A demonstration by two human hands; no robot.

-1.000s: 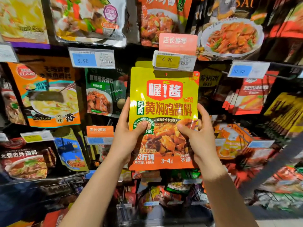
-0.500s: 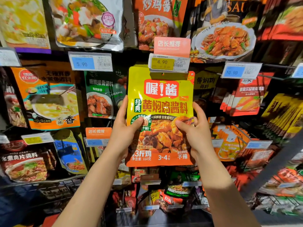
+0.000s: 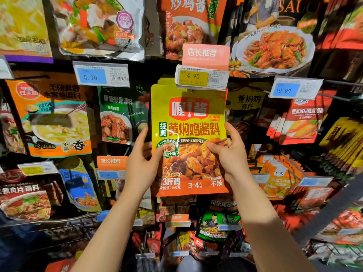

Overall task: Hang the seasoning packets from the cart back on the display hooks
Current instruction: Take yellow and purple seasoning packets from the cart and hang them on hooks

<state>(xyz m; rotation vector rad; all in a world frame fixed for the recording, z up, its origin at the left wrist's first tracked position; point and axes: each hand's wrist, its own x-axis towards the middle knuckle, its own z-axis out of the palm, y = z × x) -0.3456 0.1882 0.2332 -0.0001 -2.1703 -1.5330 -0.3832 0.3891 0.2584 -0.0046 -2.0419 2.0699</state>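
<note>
Both hands, left hand (image 3: 142, 165) and right hand (image 3: 231, 156), pinch the yellow packet (image 3: 188, 122) under the price tag (image 3: 202, 78); its hole probably needs threading onto the hidden hook.

Head view, facing the hook display. I see the yellow-and-orange seasoning packet (image 3: 189, 138) held upright at centre. Left hand (image 3: 142, 163) grips its left edge, thumb on the front. Right hand (image 3: 230, 154) pinches its right edge, thumb on the front too. Packet top sits just under the yellow 4.90 price tag (image 3: 202, 78); whether it is on the hook I cannot tell. A blue 5.90 tag (image 3: 101, 75) hangs to the left, a green packet (image 3: 121, 114) beside the held one.
</note>
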